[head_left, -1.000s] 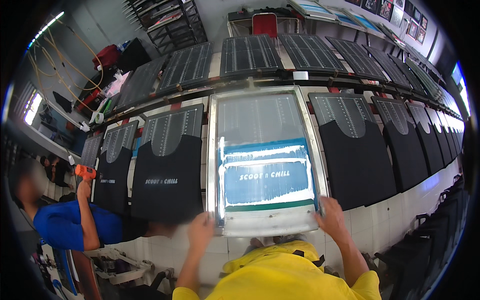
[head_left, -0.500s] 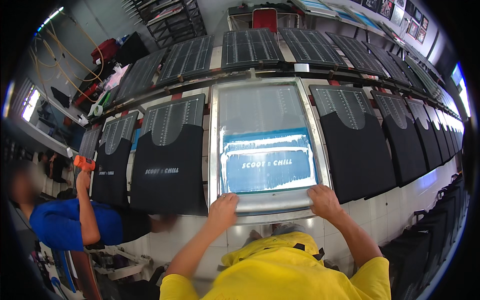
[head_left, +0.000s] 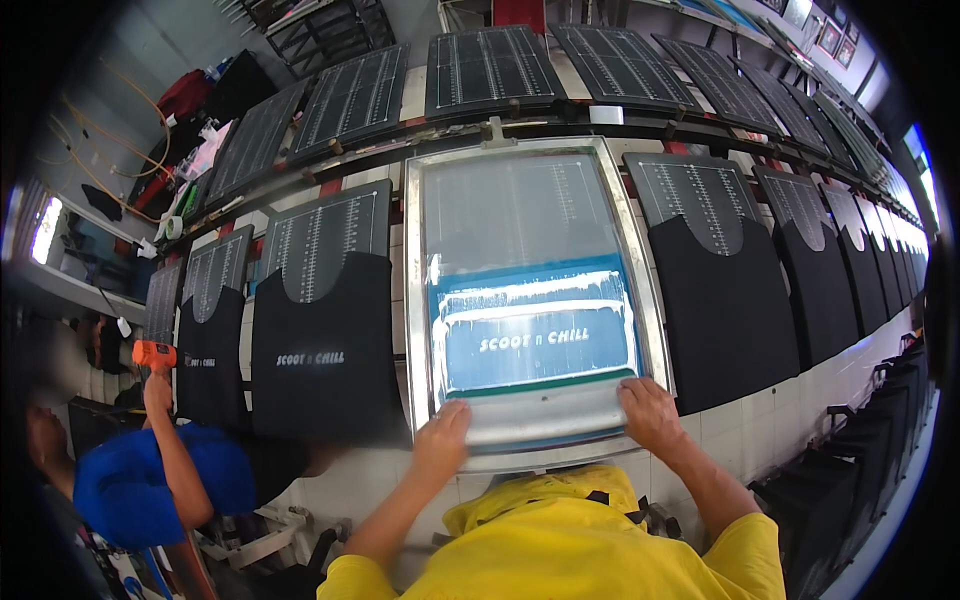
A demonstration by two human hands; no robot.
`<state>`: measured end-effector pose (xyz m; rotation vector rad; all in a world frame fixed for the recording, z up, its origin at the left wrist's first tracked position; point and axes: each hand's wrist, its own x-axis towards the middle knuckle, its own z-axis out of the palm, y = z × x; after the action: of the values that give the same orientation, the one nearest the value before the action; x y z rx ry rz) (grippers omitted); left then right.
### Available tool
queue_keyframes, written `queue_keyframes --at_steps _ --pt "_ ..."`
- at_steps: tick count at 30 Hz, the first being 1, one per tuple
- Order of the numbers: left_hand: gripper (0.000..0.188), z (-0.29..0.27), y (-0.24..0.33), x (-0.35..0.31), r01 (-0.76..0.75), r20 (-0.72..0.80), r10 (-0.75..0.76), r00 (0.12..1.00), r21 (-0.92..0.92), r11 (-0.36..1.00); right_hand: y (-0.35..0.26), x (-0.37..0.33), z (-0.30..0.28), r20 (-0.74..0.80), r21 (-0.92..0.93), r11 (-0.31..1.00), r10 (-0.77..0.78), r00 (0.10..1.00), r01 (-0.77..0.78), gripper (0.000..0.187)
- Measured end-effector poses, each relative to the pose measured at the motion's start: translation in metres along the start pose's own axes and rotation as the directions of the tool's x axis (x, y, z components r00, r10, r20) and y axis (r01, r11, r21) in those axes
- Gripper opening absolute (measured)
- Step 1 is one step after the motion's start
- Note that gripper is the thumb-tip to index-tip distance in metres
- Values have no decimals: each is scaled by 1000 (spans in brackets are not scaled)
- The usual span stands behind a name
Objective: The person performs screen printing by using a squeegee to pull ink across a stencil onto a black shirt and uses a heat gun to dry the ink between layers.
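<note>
The metal screen-printing frame (head_left: 418, 300) lies lengthwise, with white ink (head_left: 535, 309) streaked over its blue stencil (head_left: 465, 362). The wide silver squeegee (head_left: 545, 415), its green blade (head_left: 540, 382) showing, spans crosswise at the frame's near end.

Blurred head (head_left: 52, 362) at far left (red chair (head_left: 518, 12) partial at top edge)

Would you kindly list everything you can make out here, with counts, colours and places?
Printing screen: one, silver frame, blue and grey mesh, centre
Ink: uncounted patches, white, on the mesh
Squeegee: one, silver and green, screen's near end
Shirts: at least five, black, on near boards
Boards: over ten, dark grey, two rows
Co-worker: one, blue top, left
Tool: one, orange, held at left
Framed pictures: several, dark, upper right
Left hand: one, bare, squeegee's left end
Right hand: one, bare, squeegee's right end
</note>
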<state>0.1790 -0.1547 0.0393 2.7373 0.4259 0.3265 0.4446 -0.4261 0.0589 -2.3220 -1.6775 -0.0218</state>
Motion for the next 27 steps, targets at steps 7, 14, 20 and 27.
queue_keyframes --at_steps 7,14,20,27 --pt "46 -3 -55 97 -46 13 47 999 -9 999 44 85 10 69 -48 998 32 997 -29 22" --pt "40 -15 -63 133 6 51 -7 999 16 1000 62 116 2 71 -34 998 57 996 -55 19" --pt "49 -33 -23 60 99 91 -99 991 8 995 19 54 -14 14 28 998 48 999 -48 30" --pt "45 -13 -1 9 51 9 -50 999 -44 998 -6 6 -8 1 29 1000 2 1000 -2 33"
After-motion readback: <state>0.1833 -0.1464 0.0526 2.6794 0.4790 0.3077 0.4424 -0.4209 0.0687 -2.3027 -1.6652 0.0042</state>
